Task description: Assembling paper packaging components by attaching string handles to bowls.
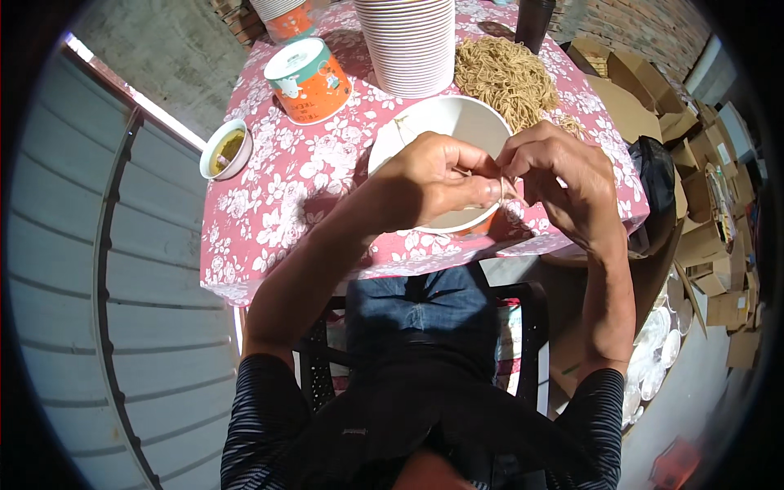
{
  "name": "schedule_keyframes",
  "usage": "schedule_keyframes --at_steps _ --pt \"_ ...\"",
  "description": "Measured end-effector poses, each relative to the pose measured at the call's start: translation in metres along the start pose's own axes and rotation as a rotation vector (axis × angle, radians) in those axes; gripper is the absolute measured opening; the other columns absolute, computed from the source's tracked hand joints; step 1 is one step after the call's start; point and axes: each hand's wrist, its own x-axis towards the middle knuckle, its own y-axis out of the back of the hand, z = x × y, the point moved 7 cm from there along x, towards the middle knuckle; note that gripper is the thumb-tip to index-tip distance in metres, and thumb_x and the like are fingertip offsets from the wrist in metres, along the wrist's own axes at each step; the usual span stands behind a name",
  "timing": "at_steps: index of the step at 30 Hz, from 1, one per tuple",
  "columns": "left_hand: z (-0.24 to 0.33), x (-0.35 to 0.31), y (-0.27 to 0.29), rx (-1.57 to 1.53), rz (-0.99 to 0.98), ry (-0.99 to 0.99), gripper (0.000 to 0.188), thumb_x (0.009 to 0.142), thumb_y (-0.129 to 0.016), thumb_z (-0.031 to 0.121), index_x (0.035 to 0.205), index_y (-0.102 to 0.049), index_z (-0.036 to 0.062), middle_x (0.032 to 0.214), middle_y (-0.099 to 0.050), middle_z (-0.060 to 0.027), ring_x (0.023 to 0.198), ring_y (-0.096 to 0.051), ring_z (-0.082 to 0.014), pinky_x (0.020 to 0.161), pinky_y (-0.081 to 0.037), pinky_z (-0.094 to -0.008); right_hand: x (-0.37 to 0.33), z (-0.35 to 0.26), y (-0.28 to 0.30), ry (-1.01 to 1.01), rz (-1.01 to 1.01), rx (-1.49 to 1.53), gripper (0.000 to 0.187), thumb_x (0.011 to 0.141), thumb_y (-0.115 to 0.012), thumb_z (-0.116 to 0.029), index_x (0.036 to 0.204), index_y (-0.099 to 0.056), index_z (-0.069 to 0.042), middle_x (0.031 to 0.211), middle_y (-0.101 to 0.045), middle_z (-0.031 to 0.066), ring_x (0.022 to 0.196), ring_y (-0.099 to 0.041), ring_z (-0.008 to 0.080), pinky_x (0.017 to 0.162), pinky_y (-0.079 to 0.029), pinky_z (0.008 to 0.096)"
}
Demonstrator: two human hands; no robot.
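In front of me a round white paper bucket (469, 116) stands on the table, its white inside facing up and a bit of orange outer wall showing low on the near side. Both my hands are over its near right rim. My left hand (429, 181) pinches a thin tan cord (507, 189) between thumb and forefinger. At the cord's other side, my right hand (567, 175) is closed with bent fingers, its fingertips meeting the left ones at the cord. The exact grip and the cord's ends are partly hidden by the fingers. Another thin strand shows at the bucket's far left wall.
A tall stack of white buckets (406, 49) stands behind, beside a heap of tan cords (506, 77). An orange and green printed bucket (314, 86) and a small bowl of yellowish liquid (226, 150) are on the left. A dark cup (535, 23) stands far right; cardboard boxes (702, 220) lie beyond.
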Motion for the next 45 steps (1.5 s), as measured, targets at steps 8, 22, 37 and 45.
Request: schedule_keyframes --at_steps 8,22,37,45 --pt "-0.008 -0.001 -0.002 -0.006 -0.059 0.125 0.030 0.101 -0.071 0.025 0.110 -0.074 -0.0038 0.098 -0.074 -0.0078 0.089 -0.065 -0.0098 0.079 -0.050 -0.0243 -0.017 0.018 -0.004 -0.042 -0.026 0.004 0.018 0.078 -0.072 0.014 0.090 -0.065 0.003 0.096 -0.069 0.0123 0.083 -0.068 0.0212 0.069 -0.055 0.0320" --pt "-0.023 0.004 0.023 0.181 0.115 0.206 0.025 0.099 -0.070 0.026 0.102 -0.075 0.0014 0.082 -0.063 0.0016 0.067 -0.051 -0.0033 0.059 -0.037 -0.0195 -0.036 0.024 -0.028 -0.170 0.164 -0.062 0.021 0.081 -0.085 0.000 0.100 -0.076 0.004 0.097 -0.073 0.0143 0.088 -0.071 0.0261 0.075 -0.057 0.0345" --pt "-0.017 0.001 0.024 -0.208 0.084 0.063 0.024 0.096 -0.068 0.009 0.117 -0.061 -0.0011 0.105 -0.072 -0.0144 0.075 -0.057 -0.0076 0.066 -0.047 -0.0212 -0.045 0.012 -0.026 -0.162 0.110 -0.119 0.010 0.086 -0.077 0.004 0.094 -0.070 0.003 0.090 -0.068 0.0131 0.080 -0.070 0.0261 0.069 -0.055 0.0356" --pt "-0.007 0.002 0.010 0.129 0.133 0.033 0.034 0.089 -0.078 -0.001 0.120 -0.065 -0.0034 0.110 -0.073 -0.0105 0.097 -0.069 -0.0124 0.086 -0.058 -0.0265 -0.051 0.024 -0.026 -0.392 0.112 0.055 0.006 0.095 -0.070 0.001 0.093 -0.067 0.005 0.085 -0.067 0.0137 0.075 -0.068 0.0255 0.070 -0.054 0.0361"
